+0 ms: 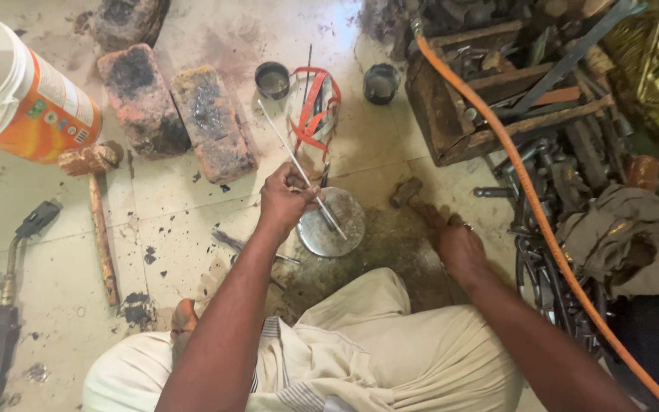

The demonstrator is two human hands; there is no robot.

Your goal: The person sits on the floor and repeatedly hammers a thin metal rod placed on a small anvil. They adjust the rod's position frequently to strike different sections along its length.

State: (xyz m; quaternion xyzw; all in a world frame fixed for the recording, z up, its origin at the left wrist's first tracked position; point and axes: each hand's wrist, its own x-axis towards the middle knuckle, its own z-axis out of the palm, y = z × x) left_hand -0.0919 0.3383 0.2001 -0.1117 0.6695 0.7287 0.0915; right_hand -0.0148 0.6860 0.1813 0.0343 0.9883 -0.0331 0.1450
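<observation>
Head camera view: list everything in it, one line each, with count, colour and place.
Metal rod: one, silver, held slanting over the round plate.
Round metal plate: one, grey, on the floor in front of the person.
Hammer: one, rusty brown, gripped at right.
Second hammer: one, rusty, lying at left.
Bricks: three, reddish and sooty, upper left.
Bucket: one, white and orange, top left.
Small cups: two, dark, top centre.
Gas torch: one, black and brass, lower left.
Wooden toolbox: one, brown, upper right.
Hose: one, orange, right side.
Cloth: one, beige, right.
Left hand: holds the rod.
Right hand: grips the hammer.
</observation>
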